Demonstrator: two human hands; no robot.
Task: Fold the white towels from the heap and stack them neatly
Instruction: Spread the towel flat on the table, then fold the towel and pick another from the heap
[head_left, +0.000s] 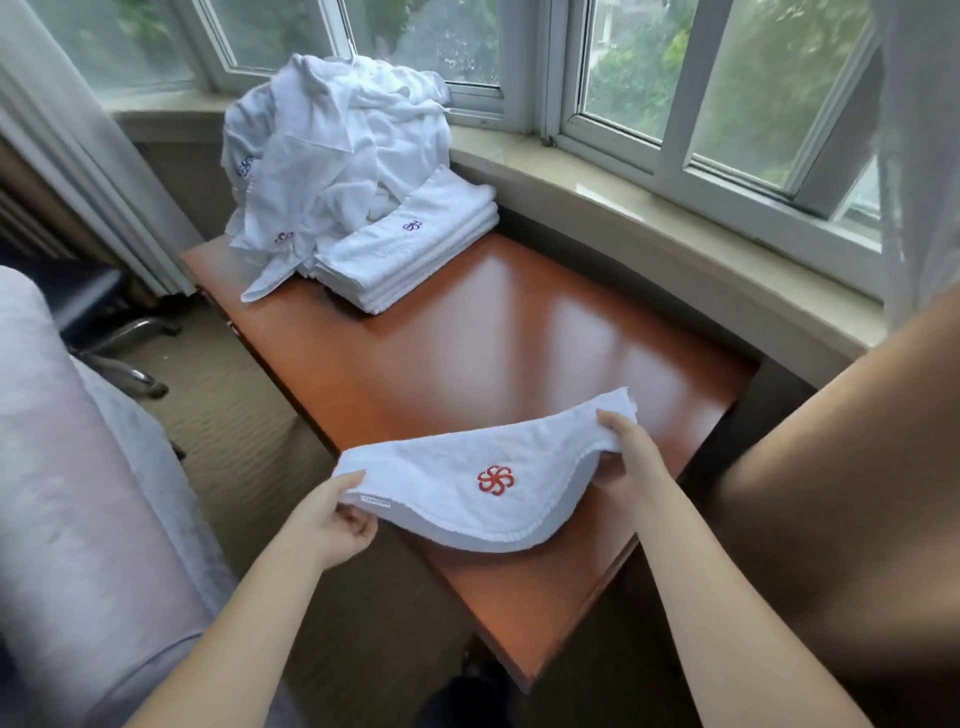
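Note:
A folded white towel (467, 483) with a red flower emblem hangs just above the near part of the wooden table (519, 332). My left hand (332, 519) pinches its left end and my right hand (628, 457) grips its right end, so its middle sags toward me. At the far end of the table a heap of crumpled white towels (332, 140) leans against the window sill. Beside it, to the right, lies a stack of folded white towels (405, 249) with a purple emblem on top.
A stone window sill (675, 228) and windows run along the table's far and right sides. A curtain (78, 156) hangs at the left. A pale upholstered seat (67, 493) and a chair's metal legs (130, 364) stand on the carpet to the left.

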